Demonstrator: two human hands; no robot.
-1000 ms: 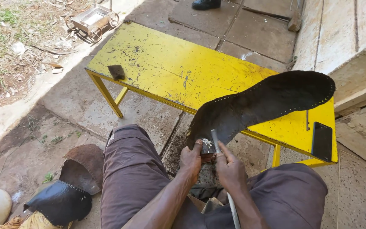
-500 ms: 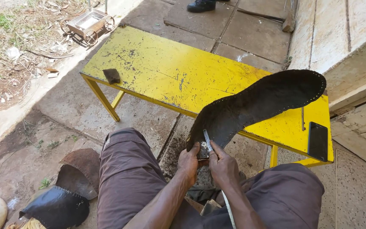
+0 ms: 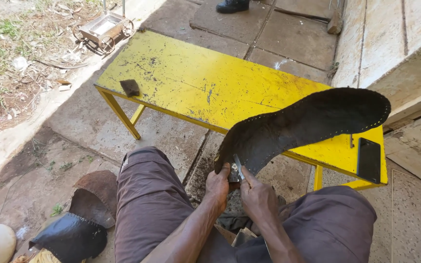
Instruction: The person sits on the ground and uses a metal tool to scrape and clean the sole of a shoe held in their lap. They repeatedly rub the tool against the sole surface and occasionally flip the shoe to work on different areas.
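The fingers [image 3: 222, 176] of the left hand [image 3: 219, 186] are closed on the near end of a large dark sole [image 3: 298, 127], pinching its edge so the piece stands up and slants away over the yellow table [image 3: 191, 83]. That lifts the rim, dotted with small holes, up to the person's eyes. The right hand [image 3: 259, 197] is closed around a thin metal blade [image 3: 238, 168], its tip laid against the sole's edge right beside the left thumb, braced there for control. Both hands rest between the knees.

Whether the blade actually bites the sole is too small to tell. Something dark lies beneath the hands, mostly hidden. A dark flat phone [image 3: 368, 159] lies at the table's right end, and a small dark block [image 3: 130, 87] sits near its left edge.
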